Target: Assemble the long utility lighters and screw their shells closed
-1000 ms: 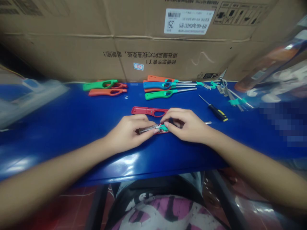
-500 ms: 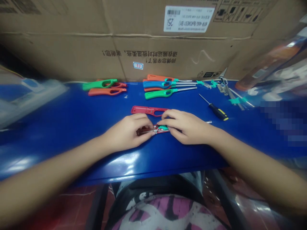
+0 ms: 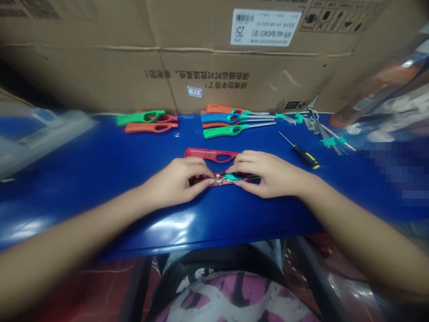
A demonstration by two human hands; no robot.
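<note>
My left hand (image 3: 179, 181) and my right hand (image 3: 268, 173) meet at the middle of the blue table (image 3: 100, 165). Between them lies a red lighter half-shell with a teal trigger and metal parts (image 3: 225, 178) set in it. Both hands have their fingers curled and pinch this piece from either end, pressing it down on the table. A second red half-shell (image 3: 209, 154) lies just beyond the hands, untouched.
Green and orange lighter shells (image 3: 145, 122) lie far left. Several assembled lighters (image 3: 231, 121) lie at the back centre. A black and yellow screwdriver (image 3: 303, 155) rests right of my right hand. Loose metal tubes and teal parts (image 3: 318, 127) sit further right. A cardboard box (image 3: 208, 53) walls the back.
The metal tube that stuck out to the right has gone down into the red shell. Both hands have flattened onto the piece and shifted slightly away from me.
</note>
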